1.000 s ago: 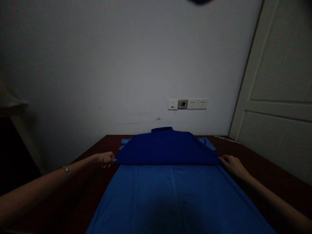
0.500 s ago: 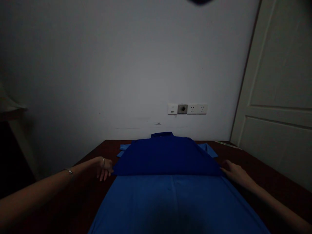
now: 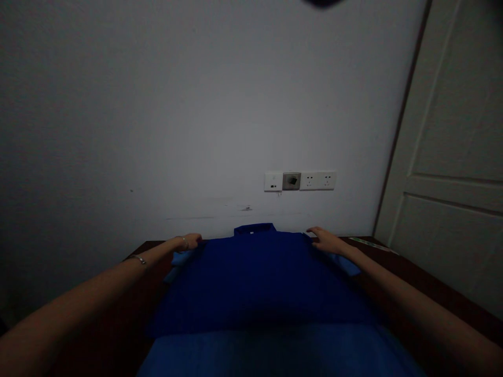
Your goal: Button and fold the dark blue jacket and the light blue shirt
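A blue shirt-like garment (image 3: 251, 283) lies spread on a dark reddish-brown table, its collar (image 3: 254, 229) at the far end by the wall. Its upper part is deep blue; the lower part (image 3: 220, 351) is lighter blue. Lighter blue sleeves (image 3: 346, 263) show from beneath both sides. My left hand (image 3: 191, 241), with bracelets on the arm, is at the garment's far left shoulder; its fingertips are too dark to read. At the far right shoulder, my right hand (image 3: 325, 241) has its thumb and fingers apart, close to the cloth edge.
Behind the table rises a pale wall (image 3: 220, 115) with a row of sockets (image 3: 317, 181). A panelled white door (image 3: 451, 225) stands at the right. A thin flat strip (image 3: 373, 244) lies at the table's far right corner.
Both hands have moved away from me, from the lower corners of the deep blue part up to the shoulders. The right hand's fingers have parted. The view has shifted a little.
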Action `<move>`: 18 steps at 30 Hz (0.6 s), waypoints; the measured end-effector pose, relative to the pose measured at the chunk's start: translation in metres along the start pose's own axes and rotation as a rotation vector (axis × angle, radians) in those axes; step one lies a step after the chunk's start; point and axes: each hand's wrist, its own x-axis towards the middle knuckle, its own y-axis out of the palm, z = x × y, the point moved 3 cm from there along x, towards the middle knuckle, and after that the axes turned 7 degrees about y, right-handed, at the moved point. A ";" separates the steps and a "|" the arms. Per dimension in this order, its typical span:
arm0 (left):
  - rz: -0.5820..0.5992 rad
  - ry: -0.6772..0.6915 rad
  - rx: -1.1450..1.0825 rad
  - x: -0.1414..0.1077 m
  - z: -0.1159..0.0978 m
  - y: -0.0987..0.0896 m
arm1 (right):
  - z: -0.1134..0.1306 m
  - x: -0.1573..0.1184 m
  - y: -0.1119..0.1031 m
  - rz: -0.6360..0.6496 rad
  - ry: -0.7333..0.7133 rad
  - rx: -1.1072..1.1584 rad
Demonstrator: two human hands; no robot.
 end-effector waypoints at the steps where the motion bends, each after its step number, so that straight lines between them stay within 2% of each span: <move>1: 0.007 -0.010 0.014 0.011 -0.004 0.005 | 0.005 0.012 0.005 0.028 -0.012 -0.008; 5: 0.037 0.023 0.032 0.047 -0.013 0.026 | 0.016 0.052 0.026 0.128 -0.025 -0.056; 9: 0.091 0.084 -0.011 0.069 -0.013 0.042 | 0.018 0.082 0.046 0.227 -0.014 -0.102; 13: 0.174 0.184 -0.091 0.079 -0.019 0.049 | 0.018 0.102 0.061 0.337 -0.035 -0.095; 18: 0.190 0.179 -0.126 0.081 -0.030 0.047 | 0.016 0.111 0.074 0.427 -0.043 -0.022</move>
